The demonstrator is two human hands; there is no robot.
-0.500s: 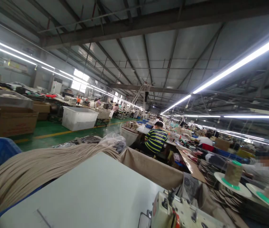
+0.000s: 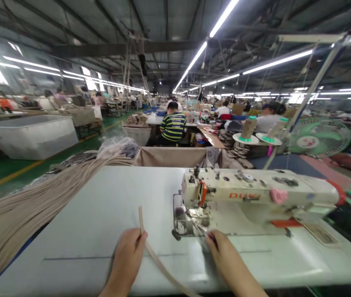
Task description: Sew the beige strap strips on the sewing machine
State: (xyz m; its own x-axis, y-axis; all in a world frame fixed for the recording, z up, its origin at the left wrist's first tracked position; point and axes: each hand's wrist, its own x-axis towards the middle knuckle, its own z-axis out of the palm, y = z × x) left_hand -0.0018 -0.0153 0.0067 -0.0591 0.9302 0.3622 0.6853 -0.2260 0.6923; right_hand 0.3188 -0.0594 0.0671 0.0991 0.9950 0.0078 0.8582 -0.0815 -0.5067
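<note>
My left hand [image 2: 127, 256] is closed over the table, pinching a narrow beige fabric strip [image 2: 159, 266] near its upper end. The strip's short end stands up above the fingers, and the rest curves down to the right, past the table's front edge. My right hand [image 2: 226, 258] is closed around a slim metal tool [image 2: 202, 228] with a dark handle; its exact kind is blurred. The tool's tip points up and left, close to the needle area of a white sewing machine [image 2: 224, 185]. Both hands are above the white tabletop [image 2: 113, 198].
A thick bundle of beige strips [image 2: 39, 202] lies along the table's left side. Beyond the table is a cloth-lined bin [image 2: 175, 156]. Two thread cones [image 2: 248, 127] and a green fan [image 2: 319, 138] stand behind the machine. A person in a striped shirt [image 2: 173, 126] sits ahead.
The view has turned right and tilted down, bringing the whole sewing machine into sight. Both my hands, the strip and the metal tool now show; they were out of view before.
</note>
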